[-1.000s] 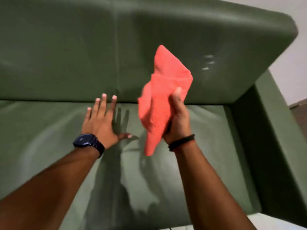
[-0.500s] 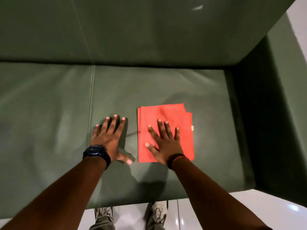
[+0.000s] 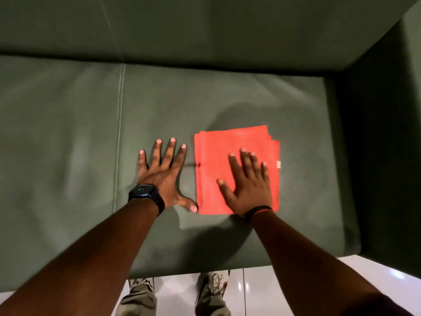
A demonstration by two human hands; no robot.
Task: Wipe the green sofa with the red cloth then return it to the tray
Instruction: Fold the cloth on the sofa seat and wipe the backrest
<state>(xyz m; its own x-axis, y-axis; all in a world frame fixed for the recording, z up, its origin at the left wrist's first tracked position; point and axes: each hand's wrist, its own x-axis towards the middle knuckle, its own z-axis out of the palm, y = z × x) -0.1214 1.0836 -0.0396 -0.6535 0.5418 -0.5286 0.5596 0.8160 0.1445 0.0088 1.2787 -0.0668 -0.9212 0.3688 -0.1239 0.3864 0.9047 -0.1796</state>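
Observation:
The red cloth [image 3: 213, 160] lies folded flat into a rectangle on the green sofa's seat cushion [image 3: 250, 96]. My right hand [image 3: 248, 185] rests palm down on the cloth's right half, fingers spread. My left hand [image 3: 163, 173], with a dark watch on the wrist, lies flat on the cushion just left of the cloth, its thumb tip touching the cloth's lower left corner. No tray is in view.
The sofa backrest [image 3: 205, 28] rises across the top and the armrest [image 3: 387, 144] walls the right side. A seam [image 3: 119, 124] splits the seat cushions. My shoes [image 3: 213, 286] stand on glossy white floor tiles [image 3: 284, 288] below the seat's front edge.
A second ago my right hand held the crumpled cloth up by the backrest. It then came down flat on the seat; since half a second ago the hands have hardly moved.

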